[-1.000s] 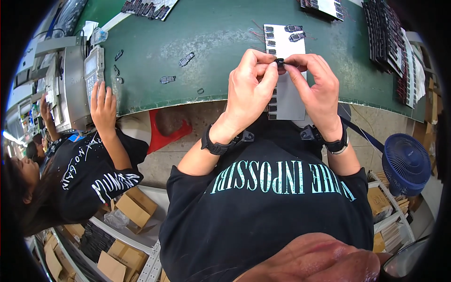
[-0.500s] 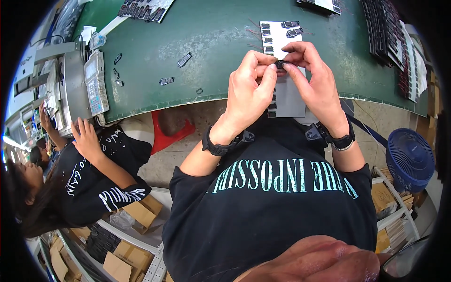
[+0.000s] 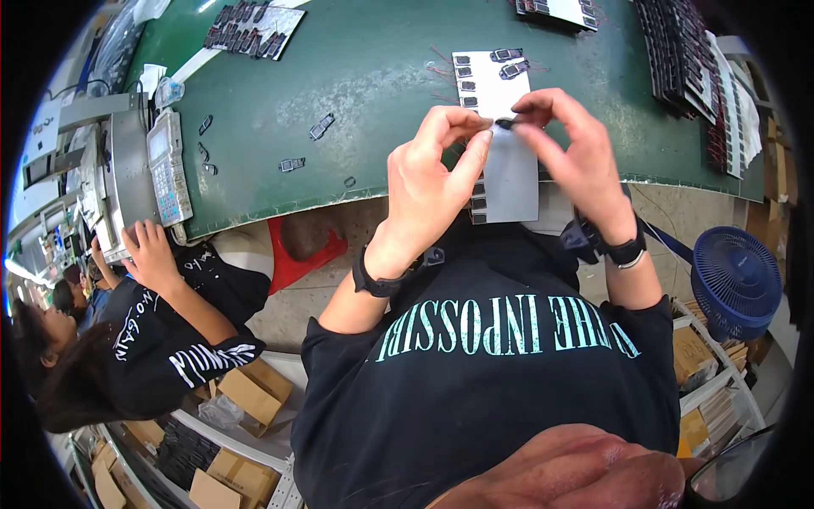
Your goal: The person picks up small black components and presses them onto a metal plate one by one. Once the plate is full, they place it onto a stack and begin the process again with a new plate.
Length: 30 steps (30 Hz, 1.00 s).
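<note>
Above a long white-and-grey board [image 3: 513,182], my two hands meet fingertip to fingertip. A small black part [image 3: 504,124] sits between them, at the fingertips of my right hand [image 3: 581,157], whose thumb is smeared by motion. My left hand [image 3: 432,182] is pinched with thumb and forefinger together just left of that part; whatever is in the pinch is too small to make out. Small black rectangular parts with thin red wires line the board's left edge. Two larger black-framed modules [image 3: 514,69] lie at its far end.
Loose modules [image 3: 322,126] and a small black ring [image 3: 350,181] lie left on the green table [image 3: 381,85]. Loaded boards [image 3: 254,30] sit at the far left, with stacked ones [image 3: 678,59] at far right. A co-worker [image 3: 170,314] is at left; a blue fan [image 3: 736,284] stands right.
My hands have drawn slightly apart, the right one moving in a blur. The table and board appear shifted a little left in view. The co-worker's hand has moved slightly.
</note>
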Each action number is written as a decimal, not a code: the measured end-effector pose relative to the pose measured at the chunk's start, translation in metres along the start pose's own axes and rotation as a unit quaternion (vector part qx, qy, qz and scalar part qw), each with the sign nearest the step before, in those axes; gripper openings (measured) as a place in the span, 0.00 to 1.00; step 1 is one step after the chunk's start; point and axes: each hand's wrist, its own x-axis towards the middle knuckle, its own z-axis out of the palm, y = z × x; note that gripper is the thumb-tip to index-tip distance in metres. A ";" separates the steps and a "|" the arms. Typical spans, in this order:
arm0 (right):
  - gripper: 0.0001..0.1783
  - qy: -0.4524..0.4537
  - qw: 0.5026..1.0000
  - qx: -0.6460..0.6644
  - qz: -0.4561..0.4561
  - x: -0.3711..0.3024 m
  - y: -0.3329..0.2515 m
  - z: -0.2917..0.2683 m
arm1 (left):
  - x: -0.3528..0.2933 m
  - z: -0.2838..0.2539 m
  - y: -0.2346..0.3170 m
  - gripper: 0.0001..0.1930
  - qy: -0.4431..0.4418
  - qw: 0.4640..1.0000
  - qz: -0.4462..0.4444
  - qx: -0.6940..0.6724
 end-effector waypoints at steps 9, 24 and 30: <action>0.09 0.084 0.974 -0.190 -0.095 -0.004 0.032 0.003 | -0.027 0.023 0.001 0.07 -0.110 0.932 0.281 0.202; 0.11 -0.011 0.964 -0.200 -0.177 0.023 0.039 -0.021 | -0.035 0.016 -0.002 0.07 -0.153 0.931 0.257 0.208; 0.11 -0.005 0.974 -0.185 -0.128 -0.004 0.035 -0.003 | -0.050 0.016 -0.014 0.06 -0.159 0.928 0.268 0.205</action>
